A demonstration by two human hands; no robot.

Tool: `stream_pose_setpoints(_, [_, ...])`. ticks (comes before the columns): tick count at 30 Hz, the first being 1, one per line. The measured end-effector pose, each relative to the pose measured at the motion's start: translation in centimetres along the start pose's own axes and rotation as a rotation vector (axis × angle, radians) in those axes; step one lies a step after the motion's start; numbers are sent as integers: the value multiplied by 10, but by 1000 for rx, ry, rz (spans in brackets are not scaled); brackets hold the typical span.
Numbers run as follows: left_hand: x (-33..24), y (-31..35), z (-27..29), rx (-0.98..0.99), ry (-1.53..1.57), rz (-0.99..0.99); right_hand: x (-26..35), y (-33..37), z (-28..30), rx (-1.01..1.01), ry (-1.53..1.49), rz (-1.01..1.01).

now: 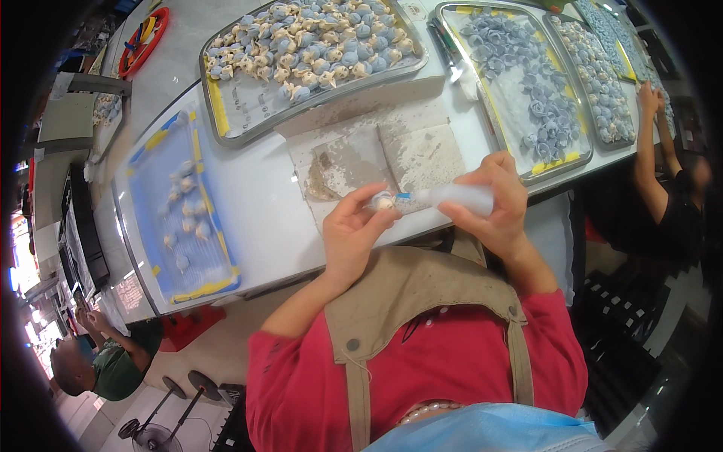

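Between the thumb and fingers of my left hand [348,235] is a small cream-and-grey-blue figurine [384,202]; its details are too small to make out. My right hand [503,202] is wrapped round a whitish squeeze bottle [468,200], tilted onto its side. The bottle's thin blue tip points left at the figurine and sits very close to it; whether they touch I cannot tell. Both hands are over the near edge of a stained, opened-out cardboard sheet [422,154].
A metal tray [248,134] of cream-and-blue figurines stands at the back. Left is a blue tray [154,218] with several figurines; right, a tray [520,154] of hollow grey-blue pieces and another full tray [602,90]. A red round basket [162,26] lies far left. Other people work at both sides.
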State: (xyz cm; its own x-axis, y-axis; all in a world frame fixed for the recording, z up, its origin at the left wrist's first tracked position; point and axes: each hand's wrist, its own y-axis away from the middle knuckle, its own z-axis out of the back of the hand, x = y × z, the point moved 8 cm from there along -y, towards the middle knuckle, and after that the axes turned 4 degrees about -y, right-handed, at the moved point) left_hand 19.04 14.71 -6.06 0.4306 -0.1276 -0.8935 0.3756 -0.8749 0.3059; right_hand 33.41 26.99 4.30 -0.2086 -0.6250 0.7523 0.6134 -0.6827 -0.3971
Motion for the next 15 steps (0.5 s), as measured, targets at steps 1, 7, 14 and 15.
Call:
stream_pose_setpoints(1, [0,0,0,-4,1,-2,-1,0,0,0,-4,-7])
stream_pose_setpoints(7, [0,-1,3,-11,19,13,-15,4,-2,-2,-83,-93])
stream_pose_setpoints(14, [1,-2,-2,54,150,42,-74,12,-21,-113,-256,-411])
stream_pose_setpoints(15, [-2,-1,-6,86,179,31,-78,9,-24,-114,-224,-399])
